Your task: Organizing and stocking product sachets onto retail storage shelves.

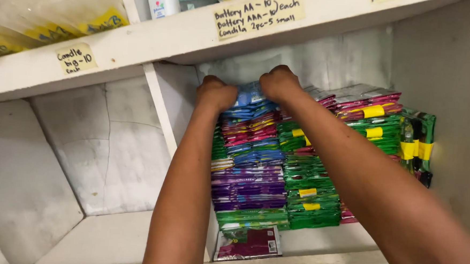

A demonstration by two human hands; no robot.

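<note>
Both my arms reach into a white shelf compartment. My left hand [214, 92] and my right hand [280, 82] are closed on the top of a tall stack of small flat sachets [249, 165], gripping the blue sachets [249, 95] that lie uppermost. Below these the stack shows red, blue, purple and green layers. A second stack of green sachets [308, 189] stands right beside it. One dark red sachet [248, 244] lies flat at the front of the shelf floor.
More stacks of pink and green sachets with yellow tags [374, 120] fill the right of the compartment. A vertical divider [161, 109] separates it from the left compartment [83, 156]. The upper shelf [197, 33] carries paper labels, a white bottle [163, 1] and plastic packets [48, 10].
</note>
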